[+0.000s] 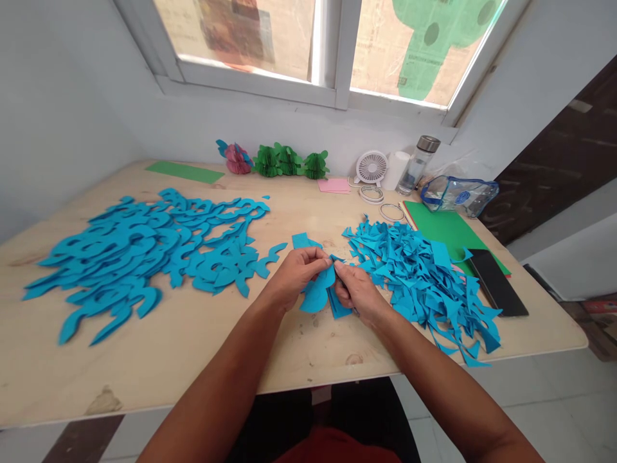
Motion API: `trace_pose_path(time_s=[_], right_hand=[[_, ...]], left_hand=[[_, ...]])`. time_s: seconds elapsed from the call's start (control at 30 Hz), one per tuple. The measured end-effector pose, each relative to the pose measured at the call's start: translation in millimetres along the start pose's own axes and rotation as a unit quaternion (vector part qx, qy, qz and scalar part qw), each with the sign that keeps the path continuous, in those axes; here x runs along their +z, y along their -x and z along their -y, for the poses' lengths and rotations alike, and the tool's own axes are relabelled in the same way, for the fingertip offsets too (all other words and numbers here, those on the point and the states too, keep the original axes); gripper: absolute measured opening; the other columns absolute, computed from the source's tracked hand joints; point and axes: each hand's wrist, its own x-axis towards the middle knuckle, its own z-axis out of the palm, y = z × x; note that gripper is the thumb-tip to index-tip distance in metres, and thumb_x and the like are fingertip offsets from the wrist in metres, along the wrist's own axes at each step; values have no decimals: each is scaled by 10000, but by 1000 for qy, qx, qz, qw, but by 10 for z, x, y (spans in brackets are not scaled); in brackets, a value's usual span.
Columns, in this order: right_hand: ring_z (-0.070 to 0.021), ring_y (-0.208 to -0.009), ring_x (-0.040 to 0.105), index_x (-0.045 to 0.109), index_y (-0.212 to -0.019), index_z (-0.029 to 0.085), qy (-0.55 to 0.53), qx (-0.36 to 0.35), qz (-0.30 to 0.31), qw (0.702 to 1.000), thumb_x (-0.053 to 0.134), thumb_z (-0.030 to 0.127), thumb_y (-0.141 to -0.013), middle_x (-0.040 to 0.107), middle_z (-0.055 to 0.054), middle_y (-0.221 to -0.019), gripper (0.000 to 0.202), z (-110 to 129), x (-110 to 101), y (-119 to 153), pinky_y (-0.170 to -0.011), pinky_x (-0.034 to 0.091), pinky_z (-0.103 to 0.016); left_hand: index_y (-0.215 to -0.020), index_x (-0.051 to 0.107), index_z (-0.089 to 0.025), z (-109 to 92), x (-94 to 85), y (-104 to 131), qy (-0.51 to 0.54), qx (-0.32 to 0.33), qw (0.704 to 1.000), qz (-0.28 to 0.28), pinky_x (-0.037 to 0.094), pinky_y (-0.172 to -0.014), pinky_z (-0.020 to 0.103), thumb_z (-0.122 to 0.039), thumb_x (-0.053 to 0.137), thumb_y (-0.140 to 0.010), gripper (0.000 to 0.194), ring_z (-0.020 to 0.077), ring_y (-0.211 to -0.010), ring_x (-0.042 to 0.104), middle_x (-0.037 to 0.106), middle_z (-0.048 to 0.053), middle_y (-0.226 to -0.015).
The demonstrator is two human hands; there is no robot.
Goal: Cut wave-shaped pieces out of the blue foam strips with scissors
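Note:
My left hand (pixel 299 273) is closed in a pinch on a piece of blue paper (pixel 319 290) with curved edges, held just above the table. Close against it, my right hand (pixel 357 289) is closed around small scissors, mostly hidden by the fingers; a bit of dark handle shows below the palm. The two hands almost meet at the paper's upper edge. More blue paper pieces (pixel 340 307) lie beneath and behind the hands. To the left spreads a heap of curved blue cutouts (pixel 130 241). A pile of jagged blue scraps (pixel 409 270) lies to the right.
A black phone-like slab (pixel 499 283) and green sheets (pixel 448 228) lie at the right. Along the back stand green paper ornaments (pixel 288 161), a pink one (pixel 238 159), a small fan (pixel 371 168), a bottle (pixel 419 166) and a clear pouch (pixel 460 195).

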Motion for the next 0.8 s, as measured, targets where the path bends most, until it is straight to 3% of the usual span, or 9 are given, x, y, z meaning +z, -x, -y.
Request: trace_pose_path(time_s=[0.8], right_hand=[[-46, -314, 248, 416, -500, 203, -8, -3, -7, 1000, 618, 691, -713, 350, 76, -350, 569, -11, 6, -12, -328, 157, -207]], left_hand=[[-568, 574, -175, 30, -24, -4, 18, -16, 999, 32, 321, -475, 224, -311, 704, -606, 192, 108, -500, 456, 524, -22, -525]])
